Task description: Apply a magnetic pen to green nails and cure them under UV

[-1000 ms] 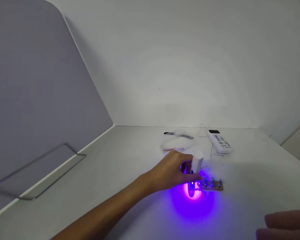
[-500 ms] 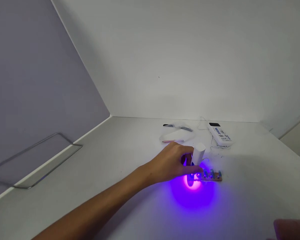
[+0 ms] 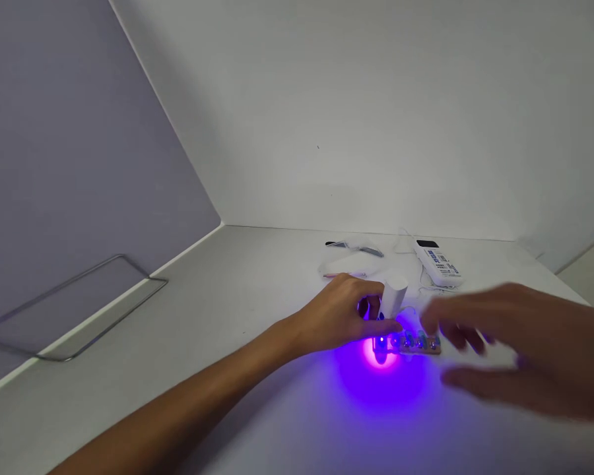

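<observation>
My left hand (image 3: 344, 310) is closed round the lower part of a small white UV lamp (image 3: 395, 297), thumb in front and fingers behind. Violet light spills from under it onto the white table. Beneath and right of the lamp lies a short brown strip (image 3: 435, 348) bearing a row of small shiny bluish pieces; the glare hides what they are exactly. My right hand (image 3: 515, 343), smeared by motion, hangs just right of the strip. Its thumb and fingers are apart, and nothing shows between them.
Behind the hands lie clear-looking glasses (image 3: 371, 251), a thin pink stick (image 3: 344, 275) and a white power bank (image 3: 440, 264) with a black end and a white cable. A bent metal wire frame (image 3: 113, 323) is at the left edge by the grey panel.
My right hand has come in from the lower right corner up to the strip's right end. My left hand keeps its hold on the UV lamp. The view has shifted slightly.
</observation>
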`<state>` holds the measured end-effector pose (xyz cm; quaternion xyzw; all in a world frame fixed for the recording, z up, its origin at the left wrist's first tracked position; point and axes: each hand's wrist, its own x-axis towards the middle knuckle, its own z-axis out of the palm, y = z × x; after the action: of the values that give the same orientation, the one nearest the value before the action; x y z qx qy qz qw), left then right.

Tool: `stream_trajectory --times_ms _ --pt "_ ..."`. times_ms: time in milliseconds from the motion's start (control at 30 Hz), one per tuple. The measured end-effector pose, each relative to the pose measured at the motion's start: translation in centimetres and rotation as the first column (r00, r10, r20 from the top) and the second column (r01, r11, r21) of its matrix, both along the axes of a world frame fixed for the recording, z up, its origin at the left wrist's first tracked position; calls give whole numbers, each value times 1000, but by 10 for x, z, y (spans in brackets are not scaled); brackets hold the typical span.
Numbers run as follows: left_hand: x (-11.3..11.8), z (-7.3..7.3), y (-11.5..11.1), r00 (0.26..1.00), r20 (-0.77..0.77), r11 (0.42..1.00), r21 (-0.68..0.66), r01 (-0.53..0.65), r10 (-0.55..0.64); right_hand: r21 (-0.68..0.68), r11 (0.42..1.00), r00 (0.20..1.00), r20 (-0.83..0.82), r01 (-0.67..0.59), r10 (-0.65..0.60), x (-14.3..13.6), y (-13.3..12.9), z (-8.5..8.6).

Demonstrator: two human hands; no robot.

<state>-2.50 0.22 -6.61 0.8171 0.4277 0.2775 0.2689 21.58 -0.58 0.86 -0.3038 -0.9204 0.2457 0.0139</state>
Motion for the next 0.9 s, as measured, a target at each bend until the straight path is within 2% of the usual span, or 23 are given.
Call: stream_trajectory --times_ms 67,133,267,367,400,567,733,900 --pt "0 -1 0 1000 31 1000 -22 7 -7 -21 997 994 89 68 -66 -6 31 -3" --pt "0 -4 1 998 68 999 -43 17 -14 -72 994 994 83 81 -75 -14 50 -6" --pt "-1 -9 2 988 149 995 -91 39 -25 -246 968 999 10 -46 50 -28 62 -18" --pt "-2 -11 3 978 205 984 -168 64 -29 -437 892 993 -31 -114 112 -36 65 -29" --pt "-3 -12 3 975 221 978 -198 70 -25 -461 879 992 -35 -125 122 -38 66 -32" --pt "-6 -11 6 956 293 954 -278 116 -30 -489 870 998 -15 -66 68 -44 69 -41" --pt "-8 -6 8 931 364 926 -344 155 -20 -493 859 979 -198 -137 42 -45 69 -43" --pt "-6 -2 7 916 399 890 -398 222 -50 -448 876 971 -222 -178 84 -43 69 -40"
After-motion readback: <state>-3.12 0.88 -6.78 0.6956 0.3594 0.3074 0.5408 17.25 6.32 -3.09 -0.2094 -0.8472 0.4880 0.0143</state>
